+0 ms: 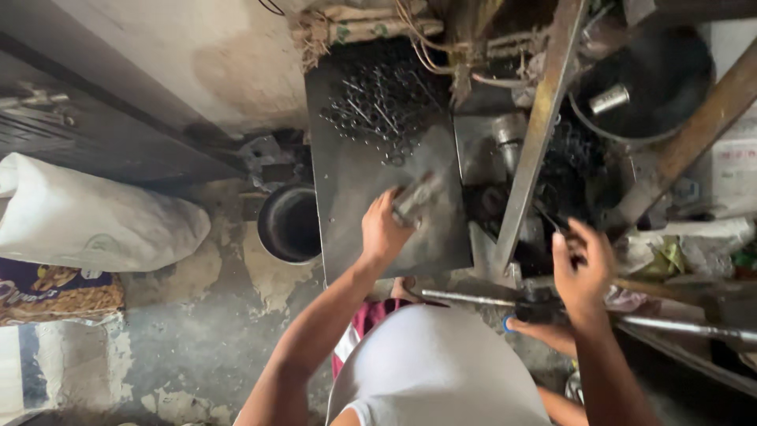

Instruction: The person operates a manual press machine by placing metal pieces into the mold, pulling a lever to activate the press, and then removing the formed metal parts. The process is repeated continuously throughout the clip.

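dark steel tray (355, 189) holds a far heap of small rods (378, 106); left hand (384, 230) grips a blurred metal piece (418, 197) above it. right hand (582, 264) pinches something dark at the machine (552, 181). best keep both grips firm and fingers clear.

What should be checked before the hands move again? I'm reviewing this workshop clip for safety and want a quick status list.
1. Left hand has a firm hold on the blurred metal piece: cannot tell, motion blur.
2. Metal tray lies flat under that hand: ok.
3. Pile of small metal parts kept at the tray's far end, apart from the hand: ok.
4. Right hand clear of the dark machine parts: not ok, fingers are right at them.
5. Round bucket beside the tray upright: ok.
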